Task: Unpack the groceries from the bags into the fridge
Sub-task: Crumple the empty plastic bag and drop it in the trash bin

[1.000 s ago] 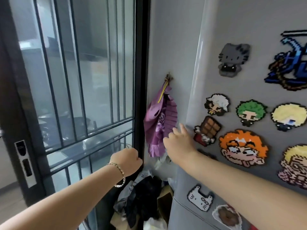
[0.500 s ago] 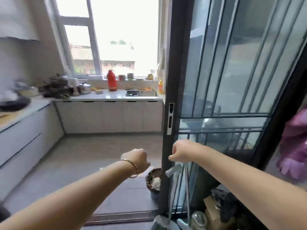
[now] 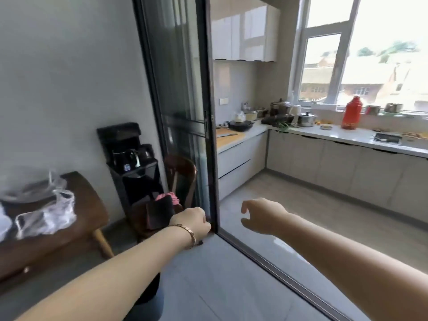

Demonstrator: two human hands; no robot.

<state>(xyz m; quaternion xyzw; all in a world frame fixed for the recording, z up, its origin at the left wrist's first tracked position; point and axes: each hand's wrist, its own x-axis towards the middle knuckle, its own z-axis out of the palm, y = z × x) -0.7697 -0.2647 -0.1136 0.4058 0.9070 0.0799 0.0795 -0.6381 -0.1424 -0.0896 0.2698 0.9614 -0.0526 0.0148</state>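
Clear plastic bags [image 3: 46,205] lie blurred on a brown wooden table [image 3: 85,218] at the left edge of the head view. The fridge is out of sight. My left hand [image 3: 192,222], with a bracelet at the wrist, is curled into a fist in mid-air and holds nothing. It hovers in front of the foot of the sliding door frame. My right hand [image 3: 261,216] floats a little to the right over the kitchen floor, its fingers loosely curled and holding nothing. Both hands are well to the right of the table and the bags.
A dark-framed sliding glass door [image 3: 208,135] stands straight ahead, and its floor track [image 3: 278,272] runs toward me. Left of it are a black drinks stand with kettles [image 3: 129,154] and a wooden chair [image 3: 183,177] bearing a dark bag. Beyond is a kitchen counter [image 3: 347,137] with pots and a red flask [image 3: 352,114].
The view has swung left, from the magnet-covered fridge past the glass door to the table and kitchen. My right hand left the fridge side and now hangs loose. My left fist stayed curled.
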